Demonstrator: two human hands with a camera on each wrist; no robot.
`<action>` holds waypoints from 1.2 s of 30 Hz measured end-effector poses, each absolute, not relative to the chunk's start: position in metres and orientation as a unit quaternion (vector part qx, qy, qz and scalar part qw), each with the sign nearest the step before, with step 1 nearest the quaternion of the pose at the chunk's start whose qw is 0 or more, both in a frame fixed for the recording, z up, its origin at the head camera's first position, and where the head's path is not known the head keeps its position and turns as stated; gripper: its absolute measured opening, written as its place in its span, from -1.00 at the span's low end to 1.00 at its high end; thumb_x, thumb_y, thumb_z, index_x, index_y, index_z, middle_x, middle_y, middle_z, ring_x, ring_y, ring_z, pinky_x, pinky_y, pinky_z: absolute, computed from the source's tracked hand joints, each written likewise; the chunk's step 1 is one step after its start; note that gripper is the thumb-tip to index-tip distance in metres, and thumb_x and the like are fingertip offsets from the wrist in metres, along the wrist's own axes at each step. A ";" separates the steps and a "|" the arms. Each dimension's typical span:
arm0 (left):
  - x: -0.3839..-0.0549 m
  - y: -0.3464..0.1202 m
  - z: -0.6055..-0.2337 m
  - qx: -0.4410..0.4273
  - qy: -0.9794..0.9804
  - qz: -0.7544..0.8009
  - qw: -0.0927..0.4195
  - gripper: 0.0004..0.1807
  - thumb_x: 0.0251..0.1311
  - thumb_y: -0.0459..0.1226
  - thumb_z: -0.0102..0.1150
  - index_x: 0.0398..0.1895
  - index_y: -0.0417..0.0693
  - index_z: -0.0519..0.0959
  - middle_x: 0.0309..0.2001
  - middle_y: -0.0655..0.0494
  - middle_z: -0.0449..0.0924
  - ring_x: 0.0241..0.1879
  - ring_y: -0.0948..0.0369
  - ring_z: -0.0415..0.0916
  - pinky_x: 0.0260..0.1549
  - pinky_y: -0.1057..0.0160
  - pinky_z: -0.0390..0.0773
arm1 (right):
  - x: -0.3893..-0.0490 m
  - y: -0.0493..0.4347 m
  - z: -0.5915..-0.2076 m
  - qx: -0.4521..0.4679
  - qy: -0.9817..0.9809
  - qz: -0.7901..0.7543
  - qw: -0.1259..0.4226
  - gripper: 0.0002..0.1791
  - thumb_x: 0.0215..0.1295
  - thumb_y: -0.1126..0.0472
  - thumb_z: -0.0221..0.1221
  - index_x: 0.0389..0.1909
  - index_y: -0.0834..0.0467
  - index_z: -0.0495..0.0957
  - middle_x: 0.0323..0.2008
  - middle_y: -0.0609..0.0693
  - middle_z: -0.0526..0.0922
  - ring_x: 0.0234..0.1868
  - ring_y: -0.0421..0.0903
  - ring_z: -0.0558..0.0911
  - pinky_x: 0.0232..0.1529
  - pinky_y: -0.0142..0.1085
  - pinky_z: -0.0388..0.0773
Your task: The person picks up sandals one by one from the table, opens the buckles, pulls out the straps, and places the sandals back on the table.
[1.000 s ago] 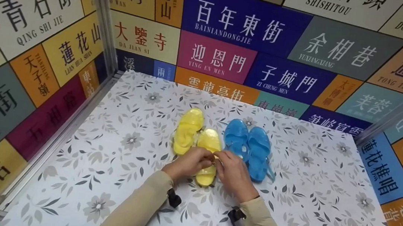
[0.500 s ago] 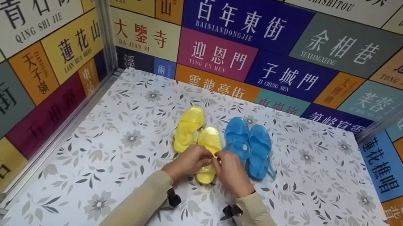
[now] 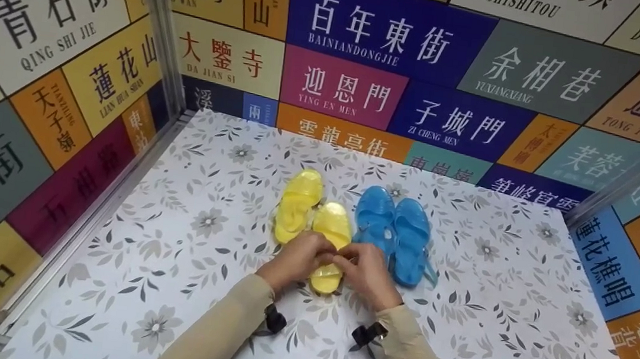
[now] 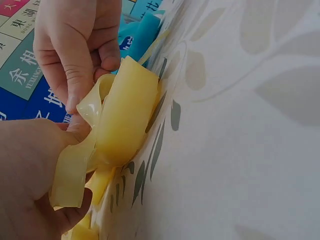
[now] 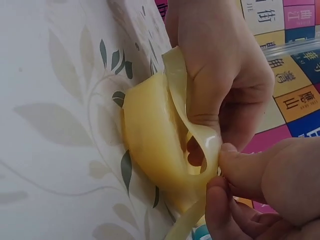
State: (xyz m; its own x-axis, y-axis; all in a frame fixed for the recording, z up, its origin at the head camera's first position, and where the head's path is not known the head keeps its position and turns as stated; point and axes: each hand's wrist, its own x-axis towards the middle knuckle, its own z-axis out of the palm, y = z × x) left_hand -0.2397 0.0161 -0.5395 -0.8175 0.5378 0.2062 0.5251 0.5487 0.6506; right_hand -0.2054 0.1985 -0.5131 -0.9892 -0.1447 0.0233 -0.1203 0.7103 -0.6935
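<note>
Pinching: our left hand (image 3: 299,254) and right hand (image 3: 369,273) pinch the ankle strap (image 5: 206,136) between fingertips, probably steadying its loose curve.
Yellow sandal (image 3: 332,219): between its far-left mate (image 3: 301,192) and the blue sandals (image 3: 393,220) rightward, sole down, presumably for stability.

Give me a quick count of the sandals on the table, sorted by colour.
Yellow sandals: 2
Blue sandals: 2
Total: 4 sandals
</note>
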 end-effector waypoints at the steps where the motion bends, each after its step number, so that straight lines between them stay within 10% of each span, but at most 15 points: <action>1: -0.240 0.015 -0.540 0.303 0.878 0.370 0.001 -0.87 0.38 -0.31 0.34 -0.11 -0.07 0.81 -0.20 0.10 0.80 -0.16 0.17 0.68 -0.01 0.20 0.66 | -0.206 0.199 -0.514 -0.070 0.923 -0.379 0.019 -0.93 0.38 0.17 0.39 -0.24 0.06 0.81 -0.31 -0.09 0.78 -0.27 -0.12 0.68 -0.23 -0.21 0.65; 21: -0.242 0.014 -0.545 0.295 0.862 0.412 -0.004 -0.83 0.44 -0.26 0.29 -0.12 -0.09 0.83 -0.20 0.09 0.83 -0.24 0.22 0.73 -0.14 0.27 0.68 | -0.205 0.199 -0.542 -0.120 0.921 -0.347 -0.128 -0.92 0.18 0.25 0.31 -0.33 0.14 0.75 -0.47 -0.11 0.69 -0.43 -0.20 0.60 -0.38 -0.31 0.55; 36: -0.240 0.015 -0.545 0.287 0.848 0.444 0.001 -0.82 0.44 -0.24 0.30 -0.13 -0.12 0.83 -0.21 0.08 0.83 -0.24 0.21 0.74 -0.16 0.27 0.68 | -0.204 0.203 -0.542 -0.135 0.902 -0.393 -0.117 -0.93 0.28 0.30 0.33 -0.26 0.18 0.76 -0.40 -0.05 0.74 -0.39 -0.19 0.66 -0.35 -0.32 0.63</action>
State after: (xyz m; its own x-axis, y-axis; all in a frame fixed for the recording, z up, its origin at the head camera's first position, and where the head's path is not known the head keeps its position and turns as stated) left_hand -0.2403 0.0154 -0.5447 -0.8347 0.4890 0.2532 0.4866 0.4397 0.7549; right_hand -0.2042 0.2030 -0.5418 -0.9363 -0.1523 0.3165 -0.3354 0.6549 -0.6772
